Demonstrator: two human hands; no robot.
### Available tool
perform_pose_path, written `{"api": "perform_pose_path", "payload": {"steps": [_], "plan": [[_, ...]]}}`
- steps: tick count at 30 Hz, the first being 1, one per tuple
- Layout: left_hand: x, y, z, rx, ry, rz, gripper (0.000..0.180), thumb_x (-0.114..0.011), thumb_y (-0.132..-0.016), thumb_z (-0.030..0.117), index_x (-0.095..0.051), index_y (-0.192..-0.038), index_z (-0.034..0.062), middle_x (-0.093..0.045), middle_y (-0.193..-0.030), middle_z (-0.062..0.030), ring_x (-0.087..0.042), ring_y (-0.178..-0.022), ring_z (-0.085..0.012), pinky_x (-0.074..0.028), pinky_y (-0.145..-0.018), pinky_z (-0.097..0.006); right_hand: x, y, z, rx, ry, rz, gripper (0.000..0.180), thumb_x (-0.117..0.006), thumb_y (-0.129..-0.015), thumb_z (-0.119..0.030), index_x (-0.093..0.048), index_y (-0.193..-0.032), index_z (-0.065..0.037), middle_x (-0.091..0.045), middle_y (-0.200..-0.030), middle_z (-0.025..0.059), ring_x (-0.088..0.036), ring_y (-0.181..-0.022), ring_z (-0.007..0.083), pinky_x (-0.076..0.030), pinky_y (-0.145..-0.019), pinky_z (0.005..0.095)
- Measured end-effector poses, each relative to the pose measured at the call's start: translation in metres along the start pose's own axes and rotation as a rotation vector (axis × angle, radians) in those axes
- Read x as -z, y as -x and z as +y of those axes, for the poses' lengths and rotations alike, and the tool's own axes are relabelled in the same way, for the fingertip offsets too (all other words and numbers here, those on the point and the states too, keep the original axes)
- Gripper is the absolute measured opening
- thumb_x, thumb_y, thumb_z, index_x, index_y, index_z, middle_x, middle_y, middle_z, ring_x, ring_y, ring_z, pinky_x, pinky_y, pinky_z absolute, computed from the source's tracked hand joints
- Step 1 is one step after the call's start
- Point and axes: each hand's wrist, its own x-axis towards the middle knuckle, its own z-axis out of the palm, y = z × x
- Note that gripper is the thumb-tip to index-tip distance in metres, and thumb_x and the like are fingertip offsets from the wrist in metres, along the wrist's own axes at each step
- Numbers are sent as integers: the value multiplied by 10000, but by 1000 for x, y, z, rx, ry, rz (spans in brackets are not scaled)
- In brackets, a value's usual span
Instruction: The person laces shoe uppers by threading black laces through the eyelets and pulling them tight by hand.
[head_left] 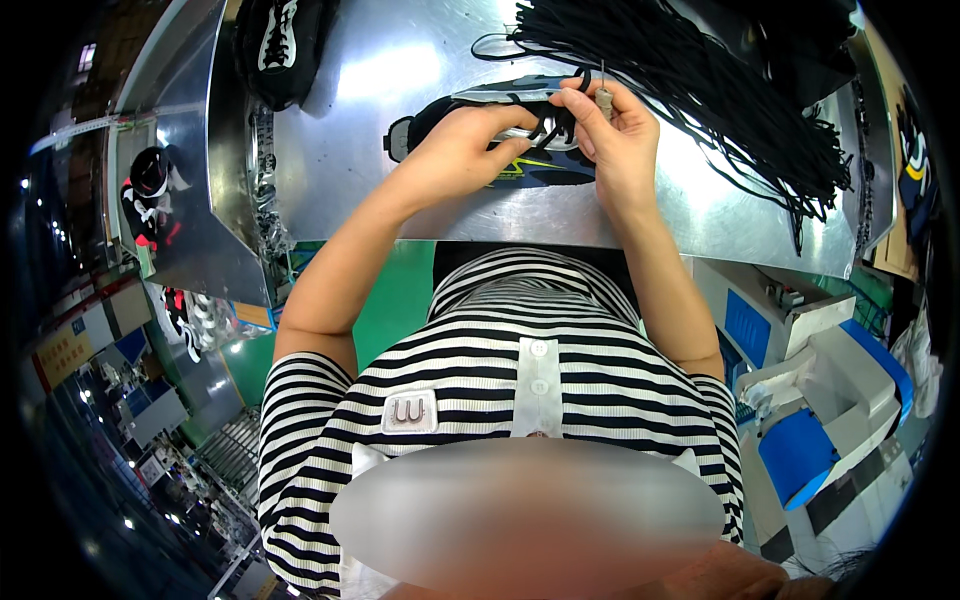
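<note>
- While the dark sneaker (500, 135) lies on its side on the metal table (400, 80), the left hand (470, 140) presses on it, fingers curled around its upper.
- Right hand (615, 130) pinches a black lace (556, 125) between closed fingertips, beside the lace bundle (720, 80).

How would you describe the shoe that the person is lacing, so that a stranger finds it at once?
Start at the shiny metal table. At its near edge, the left hand and right hand meet over a dark shoe lying on its side. Unlike the shoe at the table's far left corner, it shows yellow-green lines and is being held.
</note>
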Motion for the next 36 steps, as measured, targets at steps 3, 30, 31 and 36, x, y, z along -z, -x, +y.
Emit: {"api": "perform_pose_path", "payload": {"steps": [3,30,31,36], "plan": [[-3,2,-3,-61,8,35,344,-712,-837,235,-670,-1108,27,-696,-976,-176,-668,-868,-343,-516,-780,-409,-2,0,2,43,19,51,115,-719,-886,-76,-712,-984,-16,-646,-781,-56,-449,-605,-20,-315,-528,157],[-24,-4,2,-78,-275,241,272,-768,-784,260,-654,-870,28,-671,-777,-127,-621,-637,-311,-480,-600,-364,27,54,5,147,854,-53,141,-673,-920,-143,-596,-959,-32,-699,-763,110,-693,-665,239,-507,-590,324],[-24,-4,0,-114,-263,249,264,-770,-784,250,-652,-864,28,-667,-768,-124,-614,-626,-308,-477,-592,-359,26,54,6,131,830,-45,139,-669,-921,-141,-591,-954,-31,-701,-763,111,-695,-667,241,-507,-592,325],[-25,-2,-1,-144,-177,197,246,-780,-781,209,-633,-837,20,-614,-707,-105,-557,-588,-246,-446,-571,-328,23,58,9,50,759,0,129,-648,-929,-129,-569,-945,-29,-706,-760,110,-700,-675,250,-512,-608,332]]}}
